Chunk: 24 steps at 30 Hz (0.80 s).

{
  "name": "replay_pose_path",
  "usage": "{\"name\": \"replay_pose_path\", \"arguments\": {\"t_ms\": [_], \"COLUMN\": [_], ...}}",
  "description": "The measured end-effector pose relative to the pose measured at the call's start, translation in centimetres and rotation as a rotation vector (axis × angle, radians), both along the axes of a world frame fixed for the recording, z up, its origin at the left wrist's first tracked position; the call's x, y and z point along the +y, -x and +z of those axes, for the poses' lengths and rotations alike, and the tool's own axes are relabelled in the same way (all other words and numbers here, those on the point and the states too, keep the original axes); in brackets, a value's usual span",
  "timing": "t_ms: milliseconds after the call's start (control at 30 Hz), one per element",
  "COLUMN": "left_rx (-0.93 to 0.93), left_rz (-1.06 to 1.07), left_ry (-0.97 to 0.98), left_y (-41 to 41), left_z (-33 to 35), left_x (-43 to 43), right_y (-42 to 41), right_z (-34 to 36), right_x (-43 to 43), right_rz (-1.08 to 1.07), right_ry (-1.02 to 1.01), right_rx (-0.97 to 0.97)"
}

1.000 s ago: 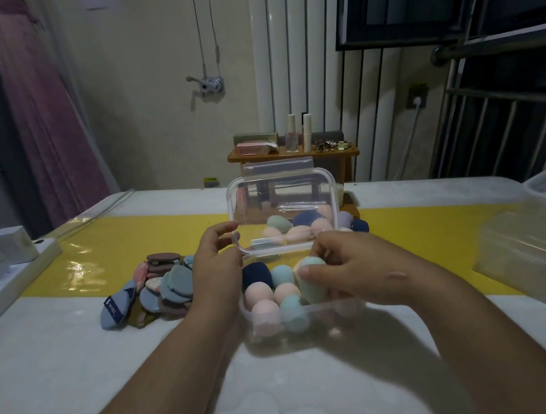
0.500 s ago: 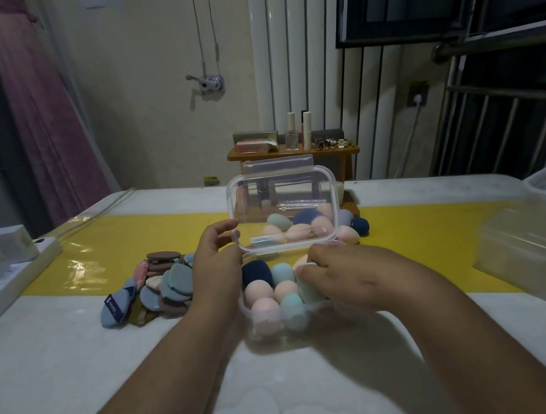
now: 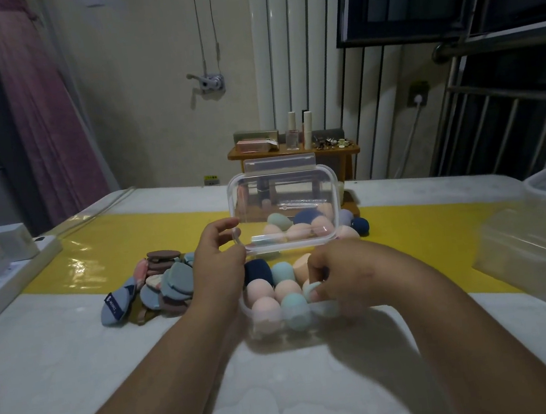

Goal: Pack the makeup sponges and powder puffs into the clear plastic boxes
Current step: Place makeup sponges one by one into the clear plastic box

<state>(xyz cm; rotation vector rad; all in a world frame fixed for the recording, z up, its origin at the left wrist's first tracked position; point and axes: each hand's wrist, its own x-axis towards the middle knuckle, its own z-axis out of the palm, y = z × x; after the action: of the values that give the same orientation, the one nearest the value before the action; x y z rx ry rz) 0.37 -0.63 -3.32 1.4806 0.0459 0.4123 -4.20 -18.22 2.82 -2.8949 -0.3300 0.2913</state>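
Right hand (image 3: 352, 276) grip pinches pale sponge (image 3: 307, 287) inside box (image 3: 268, 328); left hand (image 3: 218, 265) grip holds lid (image 3: 281, 199).

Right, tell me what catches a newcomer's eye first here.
A clear box in the centre, full of pastel sponges, stands with its lid upright. The left hand pinches the lid's edge; the right hand grips a pale sponge in the box. A pile of puffs lies to its left.
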Motion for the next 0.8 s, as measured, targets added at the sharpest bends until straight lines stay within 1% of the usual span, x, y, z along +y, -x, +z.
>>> {"name": "replay_pose_path", "arguments": {"t_ms": [333, 467, 533, 600, 700, 800], "left_rx": [0.001, 0.007, 0.010, 0.005, 0.004, 0.008], "left_rz": [-0.004, -0.010, -0.014, -0.020, -0.023, -0.024], "left_ry": [0.009, 0.037, 0.028, 0.029, 0.030, 0.047], "left_y": [-0.1, -0.2, -0.1, -0.1, -0.1, -0.1], "left_z": [-0.1, -0.1, -0.1, -0.1, -0.2, -0.3], "left_x": [0.0, 0.0, -0.1, 0.0, 0.0, 0.0], "right_y": [0.1, -0.7, -1.1, -1.2, -1.5, -2.0], "right_z": [0.6, -0.2, -0.5, -0.6, -0.3, -0.5], "right_x": [-0.4, -0.7, -0.6, -0.5, -0.1, -0.1], "right_rz": [0.005, -0.003, -0.043, -0.041, 0.021, 0.052], "right_ry": [-0.080, -0.106, -0.136, -0.098, 0.037, 0.079], "right_rx": [0.038, 0.006, 0.007, 0.017, 0.000, 0.004]}}
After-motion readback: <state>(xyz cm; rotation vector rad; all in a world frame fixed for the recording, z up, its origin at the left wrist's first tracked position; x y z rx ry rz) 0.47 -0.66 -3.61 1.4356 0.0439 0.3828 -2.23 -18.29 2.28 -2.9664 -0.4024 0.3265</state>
